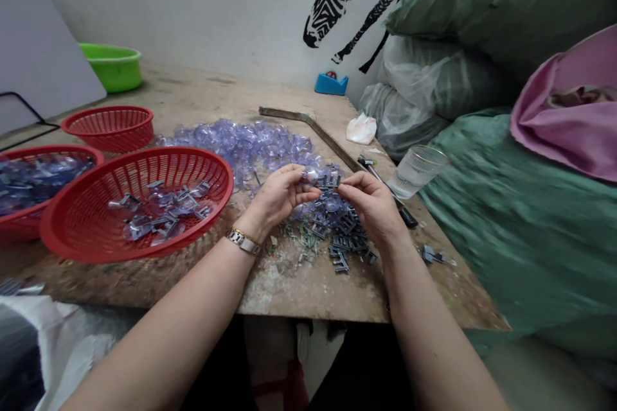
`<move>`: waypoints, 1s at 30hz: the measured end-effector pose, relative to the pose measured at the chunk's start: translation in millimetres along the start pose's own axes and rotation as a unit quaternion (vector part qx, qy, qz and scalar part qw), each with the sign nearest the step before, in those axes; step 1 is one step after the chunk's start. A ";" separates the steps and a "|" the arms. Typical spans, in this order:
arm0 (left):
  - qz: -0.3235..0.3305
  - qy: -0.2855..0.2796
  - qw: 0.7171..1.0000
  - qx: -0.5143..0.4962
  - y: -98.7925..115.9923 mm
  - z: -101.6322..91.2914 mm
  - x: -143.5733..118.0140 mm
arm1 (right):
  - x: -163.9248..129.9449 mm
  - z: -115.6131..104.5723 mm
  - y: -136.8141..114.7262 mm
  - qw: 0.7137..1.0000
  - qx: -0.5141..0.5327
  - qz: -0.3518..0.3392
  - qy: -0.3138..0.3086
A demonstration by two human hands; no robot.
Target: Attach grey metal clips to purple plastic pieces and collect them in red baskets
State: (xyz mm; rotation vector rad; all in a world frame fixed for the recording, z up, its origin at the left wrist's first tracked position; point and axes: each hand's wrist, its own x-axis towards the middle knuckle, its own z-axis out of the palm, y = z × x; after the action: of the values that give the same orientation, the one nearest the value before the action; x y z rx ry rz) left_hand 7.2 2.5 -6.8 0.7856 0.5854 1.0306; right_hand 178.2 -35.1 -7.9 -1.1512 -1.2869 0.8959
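Observation:
My left hand (281, 192), with a watch at its wrist, pinches a clear, purplish suction cup (309, 175) between thumb and fingers. Close beside it, my right hand (367, 202) has thumb and forefinger closed on a small grey plastic clip (332, 176). The two pieces meet or nearly meet; I cannot tell whether they are joined. Below the hands lies a heap of grey clips (348, 243), partly hidden by my right hand. Behind them spreads a pile of loose suction cups (241, 144). A red basket (67, 225) on the left contains several cups with grey clips on them.
More red baskets (107, 130) stand at the left, one filled with cups. A bent metal bar (318, 131), a black-handled tool (406, 213) and a drinking glass (417, 171) lie or stand toward the right. Big green sacks (530, 205) border the table's right edge.

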 end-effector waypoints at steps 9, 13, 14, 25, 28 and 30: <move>0.036 -0.007 0.978 0.204 -8.1 -2.7 -0.1 | 2.6 -3.3 -1.1 0.999 0.022 -0.005 0.046; 0.062 -0.024 0.932 0.355 -7.7 2.6 -3.6 | 3.3 -4.7 -0.5 0.998 -0.014 -0.018 0.057; 0.069 -0.031 0.929 0.363 -6.9 3.5 -4.4 | 3.2 -4.7 -0.5 0.998 -0.023 -0.019 0.058; 0.125 -0.106 0.929 0.331 -4.5 1.8 -4.3 | 3.4 -3.4 -1.0 0.996 -0.076 -0.026 0.043; 0.119 -0.106 0.925 0.345 -5.8 1.8 -3.5 | 2.0 -2.5 -1.4 0.996 -0.084 -0.031 0.030; 0.115 -0.106 0.923 0.351 -6.0 2.1 -3.6 | 0.8 -1.8 -2.1 0.995 -0.086 -0.037 0.022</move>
State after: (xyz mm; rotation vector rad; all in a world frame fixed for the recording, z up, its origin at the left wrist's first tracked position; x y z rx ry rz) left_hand 10.4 -3.1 -10.1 1.6110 0.6913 0.9276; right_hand 179.8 -35.0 -5.5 -1.2421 -1.3815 0.7121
